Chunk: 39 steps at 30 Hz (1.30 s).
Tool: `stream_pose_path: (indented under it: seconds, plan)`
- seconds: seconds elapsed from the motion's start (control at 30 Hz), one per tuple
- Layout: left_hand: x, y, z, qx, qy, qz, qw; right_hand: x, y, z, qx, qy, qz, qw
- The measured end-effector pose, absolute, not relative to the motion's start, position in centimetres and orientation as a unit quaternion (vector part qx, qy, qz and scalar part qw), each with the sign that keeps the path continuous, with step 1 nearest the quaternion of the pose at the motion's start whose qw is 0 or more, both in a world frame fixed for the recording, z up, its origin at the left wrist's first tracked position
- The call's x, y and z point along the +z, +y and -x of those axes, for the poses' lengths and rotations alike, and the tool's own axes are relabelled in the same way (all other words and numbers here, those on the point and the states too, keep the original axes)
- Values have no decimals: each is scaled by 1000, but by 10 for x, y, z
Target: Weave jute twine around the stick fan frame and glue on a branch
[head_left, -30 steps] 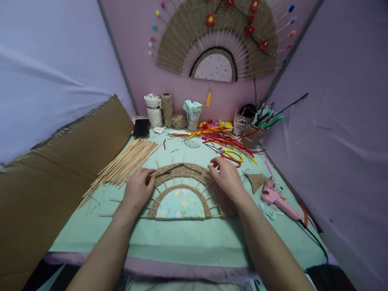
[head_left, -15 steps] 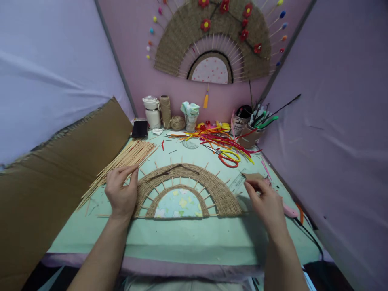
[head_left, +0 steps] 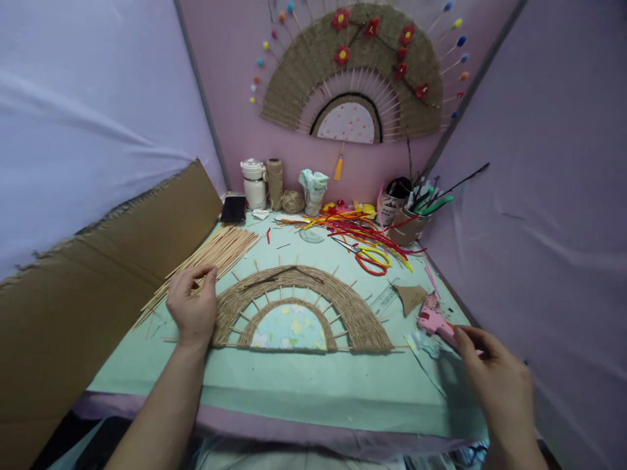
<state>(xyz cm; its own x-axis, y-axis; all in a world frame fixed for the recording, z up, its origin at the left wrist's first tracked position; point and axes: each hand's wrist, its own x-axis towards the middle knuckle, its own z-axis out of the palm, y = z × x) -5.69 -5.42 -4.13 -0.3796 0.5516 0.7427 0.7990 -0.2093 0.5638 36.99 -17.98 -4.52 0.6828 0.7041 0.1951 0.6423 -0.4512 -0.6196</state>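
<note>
My left hand [head_left: 192, 305] hovers at the left end of a half-round fan woven from brown twine [head_left: 362, 313]. Its thumb and fingertips are pinched together; whatever is between them is too small to make out. Thin sticks poke out of the weave, and dark twigs [head_left: 267, 281] lie along its upper part. A half-circle of flowered cloth [head_left: 289, 328] fills the fan's inner arch. On the right, my right hand [head_left: 499, 375] has thumb and fingers closed around the handle of a pink glue gun [head_left: 434, 321], which points away toward a brown scrap [head_left: 409, 299].
Bundled thin sticks [head_left: 215, 251] lie left beside a cardboard panel [head_left: 122, 241]. Scissors [head_left: 369, 256] and coloured fuzzy stems [head_left: 355, 225] lie behind the fan. Twine rolls [head_left: 275, 184], a white jar [head_left: 253, 186] and tool cups [head_left: 407, 225] line the back. A finished fan [head_left: 289, 88] hangs above.
My right hand has moved right and toward me, from beside the fan's right end to the glue gun's handle. The dark thing at its fingertips no longer shows. My left hand stays nearly in place.
</note>
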Motion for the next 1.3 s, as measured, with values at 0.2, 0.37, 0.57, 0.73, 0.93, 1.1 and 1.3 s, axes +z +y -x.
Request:
stream_pose_path:
  seconds: [0.2, 0.37, 0.57, 0.73, 0.93, 1.1, 1.3]
  plan:
    - [-42, -52, 56, -547, -611, 564, 98, -57, -175, -380, 17, -448, 834, 322]
    - [-40, -48, 53, -475, -603, 638, 58, -70, -174, -399, -33, -518, 805, 288]
    - [-52, -33, 55, -301, -581, 756, -6, -72, -181, -408, -48, -527, 817, 231]
    - [-57, -29, 57, -263, -567, 781, -6, -75, -174, -415, -25, -559, 812, 169]
    - [-59, -31, 58, -243, -575, 781, -24, -82, -159, -428, 56, -527, 835, 147]
    - [-57, -33, 55, -233, -576, 782, -40, -94, -152, -436, 53, -599, 788, 132]
    - [-54, -36, 52, -227, -578, 782, -51, -90, -165, -435, -14, -590, 791, 159]
